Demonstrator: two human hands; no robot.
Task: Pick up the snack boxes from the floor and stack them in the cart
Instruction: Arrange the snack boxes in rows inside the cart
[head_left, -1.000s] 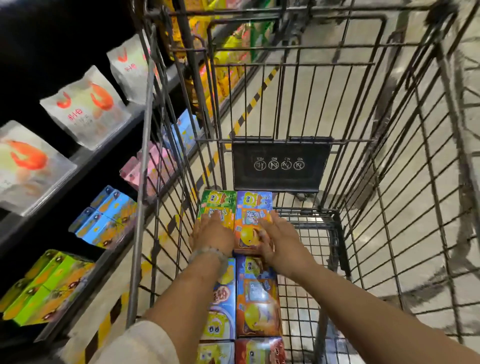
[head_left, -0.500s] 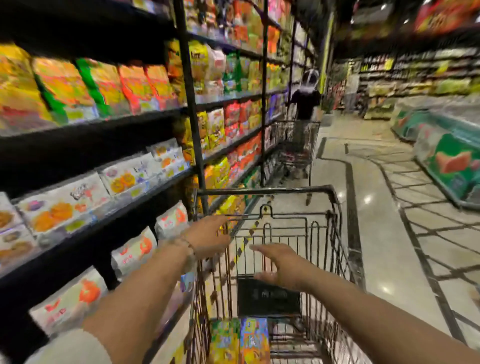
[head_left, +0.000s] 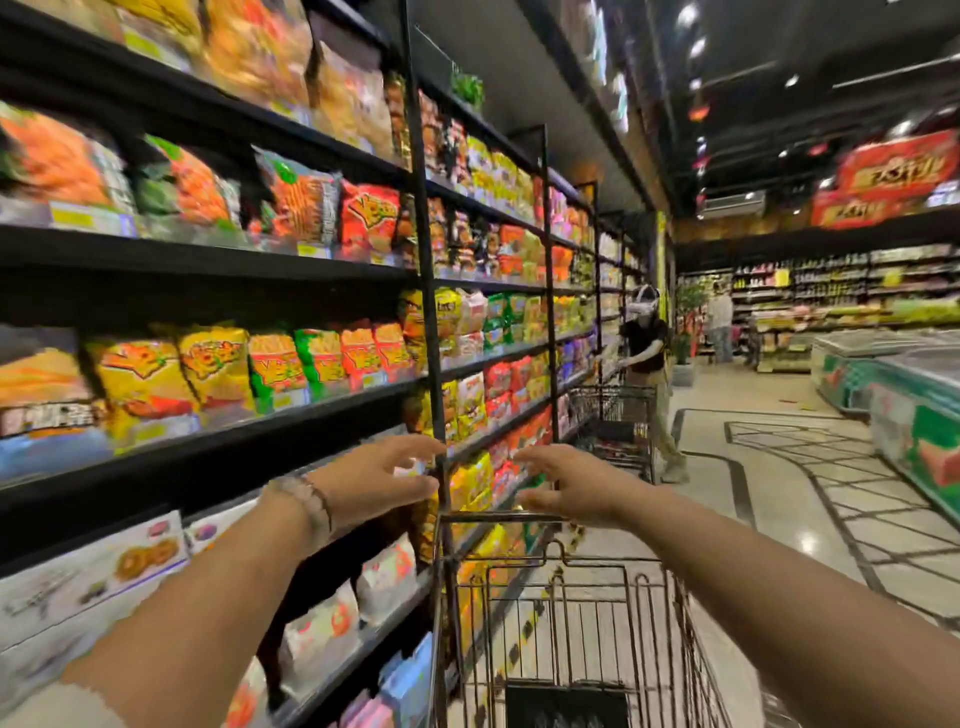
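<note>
You're between boxes: left hand (head_left: 376, 480) and right hand (head_left: 563, 486) both hang empty, fingers spread, above the cart (head_left: 550, 587). No snack boxes in view, so look down at the floor next.

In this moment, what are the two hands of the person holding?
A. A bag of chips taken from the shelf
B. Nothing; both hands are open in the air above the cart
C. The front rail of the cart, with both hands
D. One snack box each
B: the left hand and the right hand have spread fingers and hold nothing, raised above the front rail of the cart.
</note>
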